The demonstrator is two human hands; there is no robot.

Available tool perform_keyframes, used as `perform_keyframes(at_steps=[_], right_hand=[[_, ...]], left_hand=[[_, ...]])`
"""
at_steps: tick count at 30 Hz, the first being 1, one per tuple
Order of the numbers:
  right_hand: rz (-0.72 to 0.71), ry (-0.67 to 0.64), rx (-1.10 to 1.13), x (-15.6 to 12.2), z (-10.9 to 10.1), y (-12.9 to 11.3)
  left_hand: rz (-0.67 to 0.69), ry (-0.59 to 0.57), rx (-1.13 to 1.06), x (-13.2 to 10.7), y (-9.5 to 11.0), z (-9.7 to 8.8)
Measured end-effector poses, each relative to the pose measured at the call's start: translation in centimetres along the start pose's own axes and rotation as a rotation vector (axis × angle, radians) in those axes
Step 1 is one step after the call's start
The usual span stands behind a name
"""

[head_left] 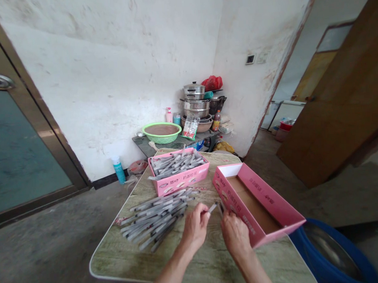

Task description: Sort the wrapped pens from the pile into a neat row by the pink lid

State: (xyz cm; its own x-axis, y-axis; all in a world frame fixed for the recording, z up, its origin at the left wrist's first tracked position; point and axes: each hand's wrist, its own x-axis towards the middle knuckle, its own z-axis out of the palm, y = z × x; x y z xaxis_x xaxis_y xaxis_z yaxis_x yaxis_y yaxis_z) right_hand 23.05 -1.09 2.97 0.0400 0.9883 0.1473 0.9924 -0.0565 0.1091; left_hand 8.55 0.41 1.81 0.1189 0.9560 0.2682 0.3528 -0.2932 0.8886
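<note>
My left hand (196, 225) is closed with a pinch on a slim translucent pen (213, 207), its end pointing right. My right hand (234, 232) is closed too, and a thin, dark-tipped pen (221, 209) sticks out past its fingers. Left of my hands, a loose pile of pens (158, 215) with clear barrels and dark ends lies on the table. Behind the pile stands a pink box (184, 175) heaped with more such pens. Close by my right hand is a second pink box (268, 196), open at the top, its brown bottom showing.
The wood-patterned table (119, 263) has a pale edge. Beyond it, a low dark stand holds a green basin (162, 136), stacked steel pots (195, 99) and bottles. A blue tub (337, 252) stands at the right, a blue spray can (118, 170) on the floor at the left.
</note>
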Motion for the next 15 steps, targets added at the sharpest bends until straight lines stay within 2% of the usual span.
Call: perform_keyframes(at_steps=[2, 4, 5, 7, 8, 11, 13, 15], right_hand=[[-0.059, 0.106, 0.105, -1.2, -1.7, 0.8], [-0.116, 0.384, 0.264, -2.4, -3.3, 2.3], [-0.1, 0.527, 0.325, -2.9, -4.0, 3.3], [-0.088, 0.657, 0.351, -3.6, -4.5, 5.4], [-0.075, 0.633, 0.327, -3.7, -4.3, 6.5], [-0.081, 0.419, 0.205, -3.8, -2.8, 9.2], [-0.076, 0.34, 0.143, -3.9, -1.7, 10.0], [-0.065, 0.317, 0.095, -4.1, -1.1, 10.2]], left_hand=[[-0.155, -0.074, -0.25, 0.1, -0.7, 2.2], [-0.323, -0.099, -0.439, 0.3, -1.4, 4.0], [-0.377, -0.093, -0.473, 0.4, -1.7, 4.7], [-0.431, -0.066, -0.484, 0.5, -2.2, 5.7], [-0.436, -0.053, -0.483, 0.6, -2.5, 6.0], [-0.429, -0.045, -0.505, 0.8, -2.8, 6.7], [-0.424, -0.056, -0.511, 0.9, -2.9, 7.3], [-0.42, -0.07, -0.513, 1.1, -3.0, 8.0]])
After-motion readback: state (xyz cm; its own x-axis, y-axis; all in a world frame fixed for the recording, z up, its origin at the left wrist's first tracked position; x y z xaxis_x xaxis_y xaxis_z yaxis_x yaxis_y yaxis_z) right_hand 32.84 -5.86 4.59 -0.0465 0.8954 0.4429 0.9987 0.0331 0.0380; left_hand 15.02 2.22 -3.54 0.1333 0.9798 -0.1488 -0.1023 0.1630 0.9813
